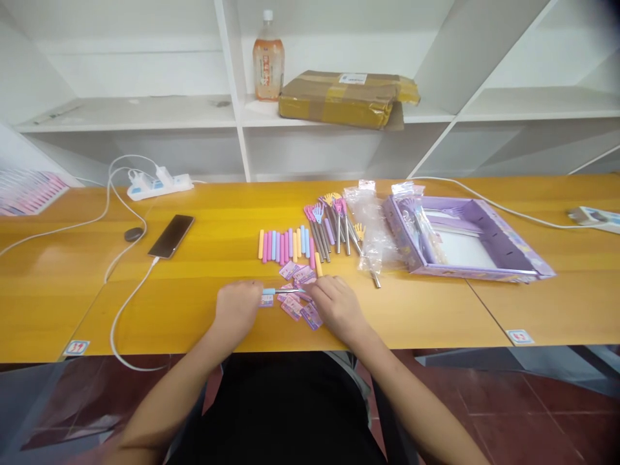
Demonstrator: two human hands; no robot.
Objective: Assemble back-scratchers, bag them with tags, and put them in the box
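My left hand (236, 309) and my right hand (336, 307) rest on the yellow wooden table (203, 316) near its front edge. Between them they hold a thin stick with a blue grip (281, 291), one hand closed at each end. Small purple paper labels (298, 303) lie scattered under and around the stick. Just beyond, a row of pastel grip sleeves (285, 245) lies side by side. Further right lies a bunch of metal sticks with small coloured hand-shaped heads (332, 223).
Clear plastic bags (371, 226) lie next to an open purple cardboard box (465, 239) at the right. A phone (171, 236) on a white cable, a power strip (157, 184) and a small dark object (134, 234) sit at the left. Shelves behind hold a bottle (268, 61) and a brown parcel (343, 97).
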